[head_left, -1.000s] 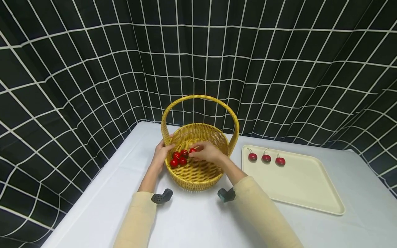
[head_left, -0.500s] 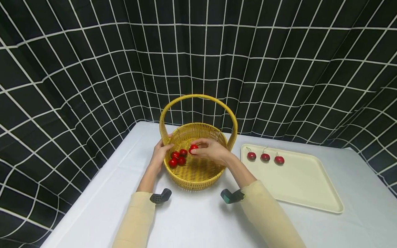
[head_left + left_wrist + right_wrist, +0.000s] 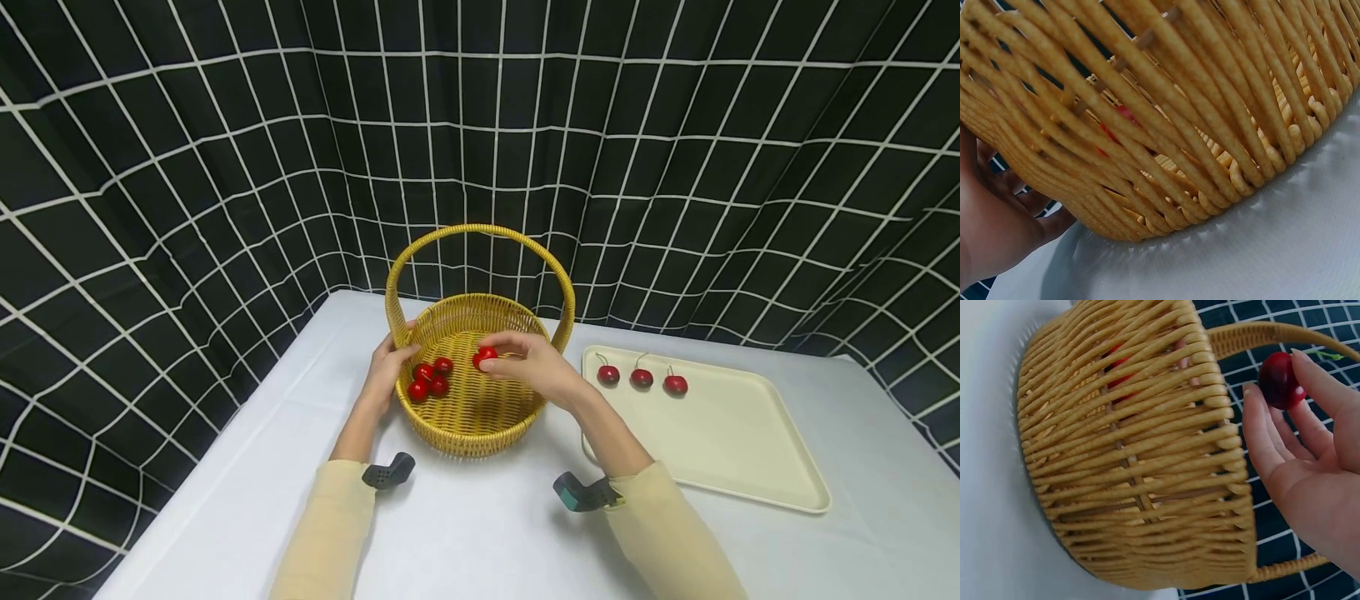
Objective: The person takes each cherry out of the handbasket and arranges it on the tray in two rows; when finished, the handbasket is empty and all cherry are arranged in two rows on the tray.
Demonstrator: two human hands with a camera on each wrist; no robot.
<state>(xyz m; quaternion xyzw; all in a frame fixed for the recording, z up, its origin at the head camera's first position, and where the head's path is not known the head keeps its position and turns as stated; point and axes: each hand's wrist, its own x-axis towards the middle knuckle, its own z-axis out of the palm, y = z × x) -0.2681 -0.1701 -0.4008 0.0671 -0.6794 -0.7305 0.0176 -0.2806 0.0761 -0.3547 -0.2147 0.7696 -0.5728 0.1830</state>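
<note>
Pinching one red cherry (image 3: 485,357) between the thumb and the fingers (image 3: 1257,425) of the right hand (image 3: 536,371), closed narrowly on the fruit alone, with its green stem poking out past the fingertips. Held it raised inside the woven yellow basket (image 3: 472,437), about level with the rim, under the arched handle (image 3: 480,229) and clear of the wicker. Braced the basket at its left side with the left hand (image 3: 386,375), palm against the outer wall and thumb hooked over the rim, fingers wrapped close on the weave. Left a small cluster of cherries (image 3: 429,382) lying on the basket floor by that thumb. Stood the basket on the white desk (image 3: 487,533), with a cream tray (image 3: 720,442) just beside it on the right carrying a row of three cherries (image 3: 641,377) along its far edge. Judged as the lift-out step of a pick, fruit secured and off the pile. Judged the next move to call for a light, steady pinch, a path to the right clearing rim and handle post, and the basket kept from sliding.
</note>
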